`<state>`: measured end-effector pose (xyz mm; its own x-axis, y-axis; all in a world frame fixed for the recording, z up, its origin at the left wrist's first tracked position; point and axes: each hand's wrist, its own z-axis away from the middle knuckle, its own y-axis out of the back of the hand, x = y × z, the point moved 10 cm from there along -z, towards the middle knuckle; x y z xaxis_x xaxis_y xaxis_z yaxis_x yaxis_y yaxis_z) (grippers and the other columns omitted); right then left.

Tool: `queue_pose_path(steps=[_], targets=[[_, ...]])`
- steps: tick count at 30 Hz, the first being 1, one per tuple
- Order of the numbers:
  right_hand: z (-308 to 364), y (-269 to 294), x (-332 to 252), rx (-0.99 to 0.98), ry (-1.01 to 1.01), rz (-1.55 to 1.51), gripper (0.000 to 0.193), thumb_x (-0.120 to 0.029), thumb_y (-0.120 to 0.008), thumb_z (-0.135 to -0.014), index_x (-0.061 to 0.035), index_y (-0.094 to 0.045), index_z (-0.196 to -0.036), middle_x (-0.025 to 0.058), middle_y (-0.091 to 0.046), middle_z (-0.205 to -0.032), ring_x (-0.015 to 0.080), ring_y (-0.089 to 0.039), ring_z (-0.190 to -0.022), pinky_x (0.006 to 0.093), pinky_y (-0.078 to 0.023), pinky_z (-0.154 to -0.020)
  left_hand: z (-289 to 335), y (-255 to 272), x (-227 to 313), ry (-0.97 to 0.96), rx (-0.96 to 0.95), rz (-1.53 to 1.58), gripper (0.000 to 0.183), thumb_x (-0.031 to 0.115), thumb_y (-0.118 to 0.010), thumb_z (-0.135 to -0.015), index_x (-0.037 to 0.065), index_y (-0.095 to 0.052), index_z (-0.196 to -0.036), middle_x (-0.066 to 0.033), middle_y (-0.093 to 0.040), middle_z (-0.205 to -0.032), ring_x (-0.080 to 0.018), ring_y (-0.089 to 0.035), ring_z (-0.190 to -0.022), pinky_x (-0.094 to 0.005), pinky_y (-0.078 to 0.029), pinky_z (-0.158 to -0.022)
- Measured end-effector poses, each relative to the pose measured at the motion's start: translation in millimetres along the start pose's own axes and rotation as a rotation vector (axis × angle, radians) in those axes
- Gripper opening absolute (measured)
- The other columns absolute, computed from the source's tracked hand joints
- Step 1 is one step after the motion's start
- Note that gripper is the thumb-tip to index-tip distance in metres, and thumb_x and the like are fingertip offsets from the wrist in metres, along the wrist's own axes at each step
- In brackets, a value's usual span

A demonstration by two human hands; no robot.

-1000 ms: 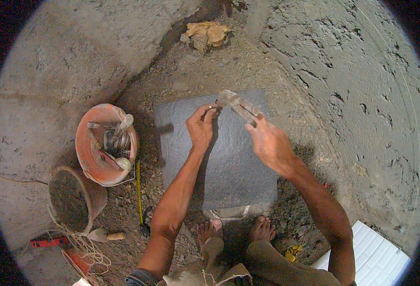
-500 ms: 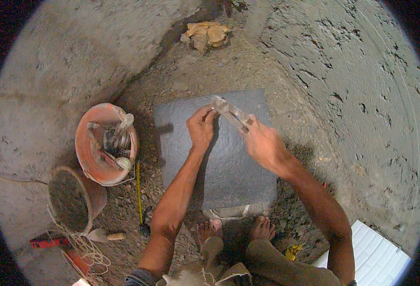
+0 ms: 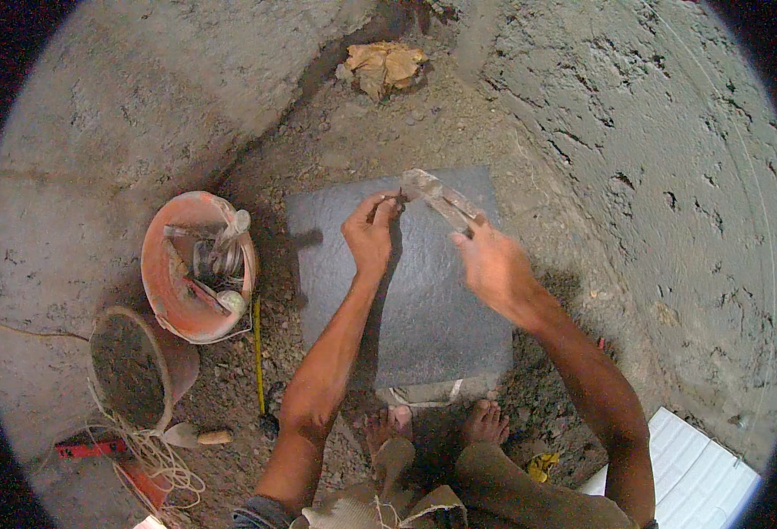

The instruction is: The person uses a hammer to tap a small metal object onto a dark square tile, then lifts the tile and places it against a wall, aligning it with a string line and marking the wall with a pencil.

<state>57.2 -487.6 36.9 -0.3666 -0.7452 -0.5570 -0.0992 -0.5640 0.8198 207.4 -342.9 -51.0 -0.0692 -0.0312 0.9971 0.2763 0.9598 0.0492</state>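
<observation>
My right hand (image 3: 494, 273) grips a dusty, grey, long-handled tool (image 3: 446, 204), blurred by motion, so its exact kind is unclear. Its rounded head lies up and to the left, close by the fingertips of my left hand (image 3: 369, 236). That left hand is closed in a pinch; a small dark bit shows at its fingertips, too small to name. Both hands are above a square dark grey slab (image 3: 441, 326) with a textured face, in front of my bare feet. A pale strap (image 3: 433, 398) shows at the slab's near edge.
To the left stand an orange bucket (image 3: 164, 304) of tools and a second bucket (image 3: 164, 370) tipped sideways. Near them lie a yellow tape (image 3: 260, 361), a trowel (image 3: 199, 435) and tangled string (image 3: 172, 476). Rough walls (image 3: 653, 132) close in; crumpled paper (image 3: 384, 66) sits far back.
The tool's head has lifted slightly away from my left fingertips, and my right hand has shifted a little to the right. My left hand stays almost in place, pinched.
</observation>
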Motion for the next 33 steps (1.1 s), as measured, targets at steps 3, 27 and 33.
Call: queue_pose_path(steps=[3,27,33], targets=[[4,2,6,0.015,-0.017,-0.024,0.035,-0.028,-0.05,-0.103,-0.0002,-0.05,-0.123,0.0277,-0.068,-0.088,0.0495,-0.067,-0.078,0.0573,-0.054,-0.067,0,-1,0,-0.036,-0.022,0.019,0.015,-0.002,-0.063,-0.091,-0.002,-0.075,-0.102,-0.0077,-0.075,-0.091,-0.0155,-0.068,-0.084,-0.0288,-0.054,-0.078],[15,27,67,0.017,-0.164,-0.021,0.04,-0.032,-0.053,-0.101,0.0014,-0.056,-0.123,0.031,-0.067,-0.09,0.0499,-0.066,-0.082,0.0555,-0.052,-0.073,10,-3,9,-0.093,-0.018,-0.236,0.011,0.004,-0.068,-0.089,0.001,-0.074,-0.098,-0.0116,-0.073,-0.093,-0.0222,-0.068,-0.085,-0.0323,-0.051,-0.081],[18,23,81,-0.052,-0.21,-0.008,0.044,-0.03,-0.052,-0.102,-0.0021,-0.048,-0.135,0.0332,-0.066,-0.096,0.0515,-0.065,-0.088,0.0556,-0.052,-0.078,-33,-15,-4,0.149,-0.282,-0.183,0.015,0.012,-0.068,-0.092,-0.001,-0.074,-0.096,-0.0077,-0.075,-0.095,-0.0164,-0.068,-0.09,-0.0308,-0.051,-0.085]])
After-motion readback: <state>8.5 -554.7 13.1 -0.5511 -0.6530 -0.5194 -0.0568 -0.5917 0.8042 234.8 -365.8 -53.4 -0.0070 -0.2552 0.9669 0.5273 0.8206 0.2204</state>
